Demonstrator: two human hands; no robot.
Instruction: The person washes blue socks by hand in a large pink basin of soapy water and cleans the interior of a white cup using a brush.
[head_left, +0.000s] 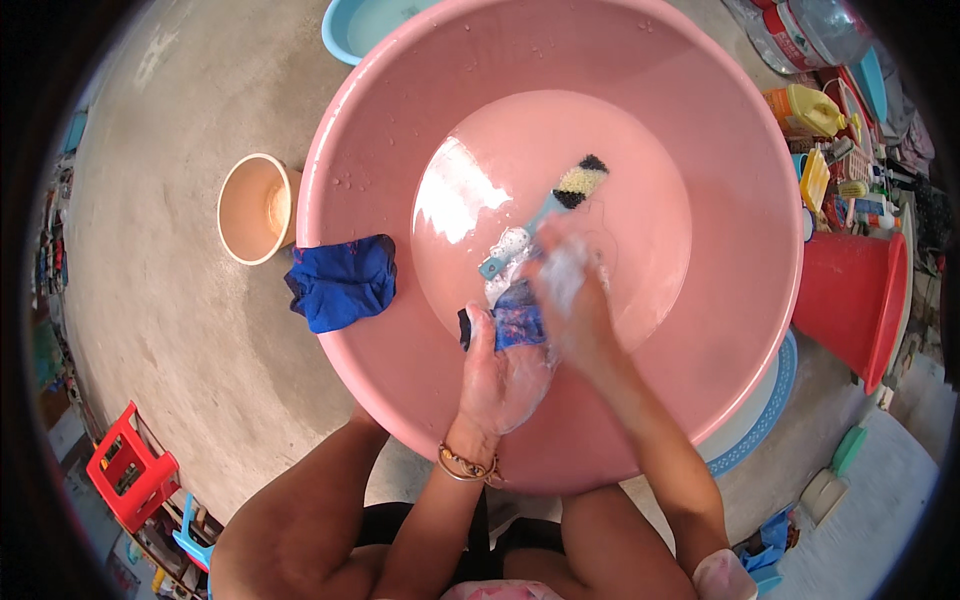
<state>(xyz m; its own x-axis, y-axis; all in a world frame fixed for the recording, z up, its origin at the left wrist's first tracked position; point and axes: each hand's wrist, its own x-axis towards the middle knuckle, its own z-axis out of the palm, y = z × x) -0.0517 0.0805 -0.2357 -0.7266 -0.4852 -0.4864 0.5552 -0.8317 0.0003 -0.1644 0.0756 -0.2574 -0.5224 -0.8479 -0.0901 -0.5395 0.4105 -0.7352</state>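
Observation:
My left hand (506, 375), palm up and wet with suds, holds a soapy blue patterned cloth (519, 319) inside a large pink plastic basin (739, 225). Over the cloth's right side is my right hand (566, 292), blurred and covered in foam; its fingers cannot be made out clearly. Just beyond my hands, a scrub brush (546, 212) with a blue handle and black and cream bristles lies on the basin's floor, with foam (510, 244) by its handle. A second blue cloth (341, 283) hangs over the basin's left rim.
Left of the basin stands a peach plastic bucket (259, 210). A light blue basin (341, 34) is at the top. To the right are a red bucket (851, 300), a yellow jug (814, 110), and a blue-rimmed basin (780, 409). A red stool (131, 472) is at lower left.

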